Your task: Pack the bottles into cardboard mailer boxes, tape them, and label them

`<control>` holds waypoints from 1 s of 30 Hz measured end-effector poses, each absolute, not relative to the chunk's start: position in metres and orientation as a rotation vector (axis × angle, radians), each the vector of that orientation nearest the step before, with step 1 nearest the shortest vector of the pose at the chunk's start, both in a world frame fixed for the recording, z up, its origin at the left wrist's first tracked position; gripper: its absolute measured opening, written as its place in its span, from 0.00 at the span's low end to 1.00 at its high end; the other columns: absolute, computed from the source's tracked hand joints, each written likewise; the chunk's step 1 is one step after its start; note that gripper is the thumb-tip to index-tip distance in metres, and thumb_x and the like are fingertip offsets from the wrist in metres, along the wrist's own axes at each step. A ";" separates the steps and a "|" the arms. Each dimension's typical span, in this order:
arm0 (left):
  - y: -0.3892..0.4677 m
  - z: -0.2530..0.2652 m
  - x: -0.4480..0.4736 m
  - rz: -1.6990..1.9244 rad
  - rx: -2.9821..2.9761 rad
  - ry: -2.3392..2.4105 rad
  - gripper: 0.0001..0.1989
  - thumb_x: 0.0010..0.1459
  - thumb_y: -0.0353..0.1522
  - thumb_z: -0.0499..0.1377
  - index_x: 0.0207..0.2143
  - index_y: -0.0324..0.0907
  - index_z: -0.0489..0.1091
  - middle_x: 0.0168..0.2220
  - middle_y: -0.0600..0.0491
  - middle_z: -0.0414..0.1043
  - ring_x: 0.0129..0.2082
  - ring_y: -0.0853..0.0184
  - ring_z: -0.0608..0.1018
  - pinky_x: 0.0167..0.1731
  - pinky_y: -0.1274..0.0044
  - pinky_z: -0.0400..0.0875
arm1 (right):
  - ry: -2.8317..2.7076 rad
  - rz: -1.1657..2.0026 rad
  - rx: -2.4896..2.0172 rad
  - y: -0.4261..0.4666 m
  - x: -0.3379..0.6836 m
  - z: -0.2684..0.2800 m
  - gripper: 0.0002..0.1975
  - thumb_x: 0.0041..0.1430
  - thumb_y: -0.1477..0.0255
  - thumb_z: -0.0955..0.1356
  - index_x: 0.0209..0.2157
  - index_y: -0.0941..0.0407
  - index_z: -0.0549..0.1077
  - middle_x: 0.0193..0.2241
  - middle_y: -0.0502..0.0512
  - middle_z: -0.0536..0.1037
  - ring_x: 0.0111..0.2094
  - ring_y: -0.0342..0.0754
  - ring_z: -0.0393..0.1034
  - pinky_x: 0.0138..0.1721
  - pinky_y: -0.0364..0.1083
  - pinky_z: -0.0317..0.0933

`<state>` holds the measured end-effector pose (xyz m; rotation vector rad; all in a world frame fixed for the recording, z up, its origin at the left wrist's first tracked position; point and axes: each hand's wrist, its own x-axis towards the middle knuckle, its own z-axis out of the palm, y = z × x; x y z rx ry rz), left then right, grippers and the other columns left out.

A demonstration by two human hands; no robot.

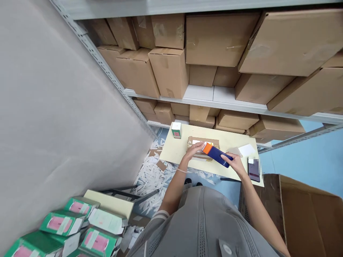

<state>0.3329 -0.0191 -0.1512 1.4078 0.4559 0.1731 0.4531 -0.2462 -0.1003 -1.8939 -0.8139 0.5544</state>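
Note:
My right hand [234,162] is closed around the lower end of a long dark blue object [220,157] with an orange end; its exact kind I cannot make out. It slants over a taped cardboard box [190,142] lying on a pale yellow table [171,151]. My left hand [194,150] is by the orange end, palm down with its fingers stretched out over the box. Whether its fingertips touch the orange end or the box I cannot tell. A white label on the box shows partly behind the hands.
A small green-and-white box [176,130] stands at the table's left, a phone [253,169] lies at its right end. Shelves of cardboard boxes [168,71] rise behind. Paper strips [152,175] cover the floor. Green boxes [61,223] are at lower left, a large open carton [308,214] lower right.

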 end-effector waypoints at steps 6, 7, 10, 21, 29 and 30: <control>-0.022 -0.158 0.333 0.211 1.241 0.401 0.23 0.59 0.45 0.62 0.51 0.39 0.76 0.56 0.44 0.74 0.57 0.55 0.74 0.61 0.63 0.62 | -0.837 0.549 -1.894 -0.240 0.456 -0.100 0.27 0.52 0.45 0.69 0.24 0.56 0.77 0.23 0.53 0.72 0.28 0.49 0.66 0.30 0.46 0.59; -0.021 -0.160 0.332 0.216 1.237 0.404 0.24 0.59 0.46 0.61 0.51 0.40 0.75 0.55 0.44 0.74 0.57 0.56 0.74 0.62 0.63 0.61 | -0.833 0.555 -1.881 -0.240 0.456 -0.099 0.26 0.51 0.45 0.69 0.24 0.56 0.76 0.23 0.53 0.72 0.28 0.48 0.66 0.30 0.45 0.59; -0.019 -0.166 0.333 0.203 1.243 0.415 0.23 0.57 0.46 0.63 0.48 0.38 0.76 0.56 0.44 0.73 0.57 0.57 0.74 0.62 0.64 0.61 | -0.808 0.581 -1.843 -0.240 0.454 -0.092 0.27 0.51 0.45 0.69 0.23 0.57 0.75 0.23 0.52 0.71 0.27 0.47 0.65 0.29 0.44 0.57; -0.003 -0.168 0.345 0.347 1.466 0.495 0.12 0.59 0.39 0.60 0.33 0.39 0.78 0.56 0.44 0.73 0.57 0.58 0.73 0.61 0.62 0.62 | -0.865 0.607 -1.878 -0.221 0.461 -0.071 0.29 0.49 0.42 0.69 0.22 0.57 0.74 0.22 0.52 0.71 0.26 0.45 0.64 0.28 0.44 0.58; 0.005 -0.155 0.345 0.515 1.358 0.594 0.12 0.54 0.40 0.66 0.34 0.40 0.79 0.54 0.44 0.73 0.56 0.58 0.72 0.61 0.64 0.62 | -1.024 0.710 -1.888 -0.188 0.488 -0.045 0.30 0.47 0.41 0.70 0.23 0.57 0.76 0.23 0.53 0.74 0.26 0.46 0.65 0.28 0.44 0.57; 0.003 -0.155 0.346 0.540 1.299 0.616 0.13 0.53 0.40 0.66 0.35 0.40 0.78 0.53 0.45 0.73 0.55 0.59 0.73 0.59 0.65 0.64 | -1.039 0.722 -1.888 -0.186 0.490 -0.045 0.30 0.47 0.41 0.69 0.22 0.57 0.75 0.23 0.53 0.73 0.26 0.46 0.64 0.28 0.44 0.57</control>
